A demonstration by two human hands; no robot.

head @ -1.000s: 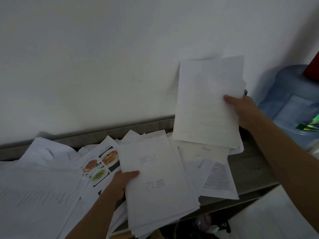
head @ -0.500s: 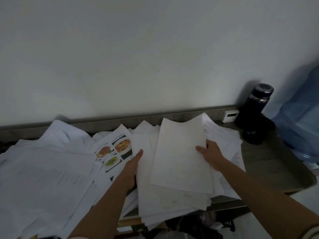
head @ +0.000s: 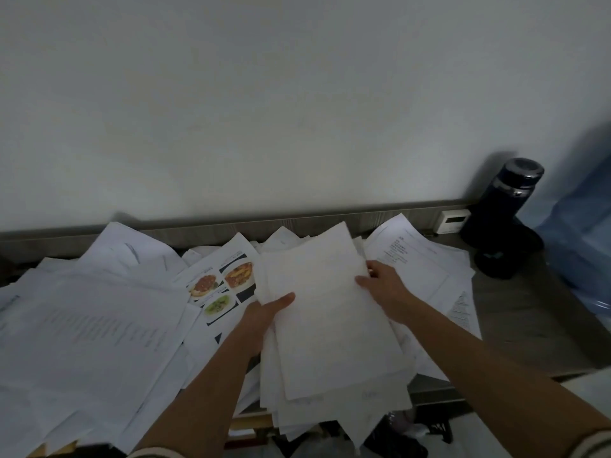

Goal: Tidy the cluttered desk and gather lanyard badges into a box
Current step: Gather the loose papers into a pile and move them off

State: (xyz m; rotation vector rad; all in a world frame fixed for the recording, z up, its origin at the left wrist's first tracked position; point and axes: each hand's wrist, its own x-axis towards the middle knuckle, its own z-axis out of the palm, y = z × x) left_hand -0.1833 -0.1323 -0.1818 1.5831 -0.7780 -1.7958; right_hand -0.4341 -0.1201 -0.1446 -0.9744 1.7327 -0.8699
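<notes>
Now squarer, paper stack (head: 330,325) between left hand (head: 264,313) and right hand (head: 383,285), both tight on its edges

The sheets (head: 325,312) that the right hand (head: 383,285) held raised against the wall a second ago now lie flat on the paper stack (head: 334,411). The left hand (head: 264,314) now grips their left edge, thumb on top. The dark flask (head: 509,206), hidden then, shows.

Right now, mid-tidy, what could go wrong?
1. The stack overhangs the front edge of the desk; left hand and right hand grip only its upper sides, so lower sheets may slide off.
2. The bottle stands close on the right; a sideways sweep could tip it.
</notes>
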